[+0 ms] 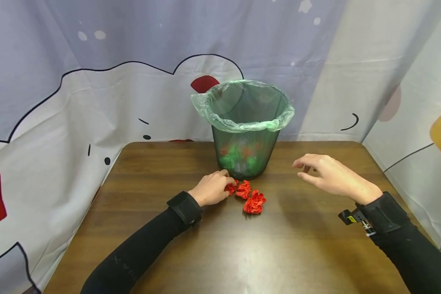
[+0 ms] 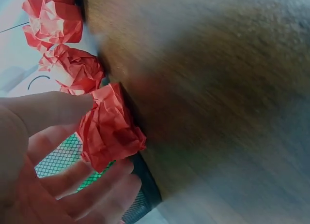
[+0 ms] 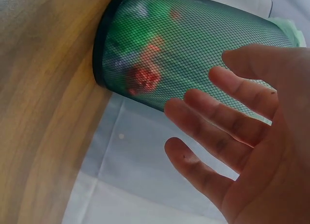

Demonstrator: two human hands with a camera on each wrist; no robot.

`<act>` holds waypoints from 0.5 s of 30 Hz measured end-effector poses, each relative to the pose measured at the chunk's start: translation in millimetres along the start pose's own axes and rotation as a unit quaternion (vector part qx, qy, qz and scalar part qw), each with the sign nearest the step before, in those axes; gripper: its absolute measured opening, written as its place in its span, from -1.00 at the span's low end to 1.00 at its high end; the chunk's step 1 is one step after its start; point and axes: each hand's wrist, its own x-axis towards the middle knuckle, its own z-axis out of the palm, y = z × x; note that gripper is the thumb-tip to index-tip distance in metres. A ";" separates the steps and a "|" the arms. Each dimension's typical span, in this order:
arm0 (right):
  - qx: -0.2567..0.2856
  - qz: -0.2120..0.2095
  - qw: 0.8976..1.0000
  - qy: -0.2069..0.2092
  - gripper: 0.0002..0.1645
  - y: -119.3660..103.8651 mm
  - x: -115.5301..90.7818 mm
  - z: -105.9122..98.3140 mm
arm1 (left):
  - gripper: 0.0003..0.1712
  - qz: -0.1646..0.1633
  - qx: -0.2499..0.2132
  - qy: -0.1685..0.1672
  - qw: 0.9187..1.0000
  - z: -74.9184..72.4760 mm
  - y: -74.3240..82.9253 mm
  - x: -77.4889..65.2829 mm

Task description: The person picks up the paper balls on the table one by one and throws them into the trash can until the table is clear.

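Observation:
Three crumpled red paper balls lie in a short row on the table before the bin. My left hand (image 1: 214, 188) is at the leftmost paper ball (image 2: 110, 129), thumb on one side and fingers curled round the other. Beside it sit the middle paper ball (image 1: 243, 190) and the nearest paper ball (image 1: 255, 202). Over the table to the right hovers my right hand (image 1: 328, 175), fingers loosely bent and holding nothing. In the right wrist view its spread fingers overlap the mesh bin (image 3: 193, 54), which has red and green contents showing through its side.
The dark mesh bin, lined with a pale green plastic bag (image 1: 239, 125), stands upright near the back edge of the brown wooden table (image 1: 161, 163). A patterned curtain (image 1: 132, 102) hangs behind it and along both sides.

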 end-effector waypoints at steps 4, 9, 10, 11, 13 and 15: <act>0.005 0.003 1.000 -0.004 -0.75 1.5 0.7 5.4 | -0.63 -0.001 -0.024 0.004 1.000 0.1 -1.0 -0.1; 0.011 0.009 1.000 -0.005 -0.74 2.5 0.5 10.5 | -0.62 0.006 -0.044 0.014 0.999 2.8 -1.8 -1.9; 0.012 0.009 1.000 -0.006 -0.74 2.7 0.1 11.3 | -0.62 0.007 -0.046 0.017 0.999 3.4 -2.0 -2.3; 0.013 0.011 1.000 -0.007 -0.74 2.9 -0.5 12.2 | -0.62 0.008 -0.049 0.019 0.999 3.7 -2.3 -2.9; 0.018 0.014 1.000 -0.009 -0.74 3.7 -1.6 14.1 | -0.63 0.011 -0.056 0.022 0.998 4.2 -2.8 -4.3; 0.021 0.016 1.000 -0.010 -0.74 4.6 -3.2 16.0 | -0.64 0.013 -0.066 0.025 0.997 4.6 -3.5 -5.4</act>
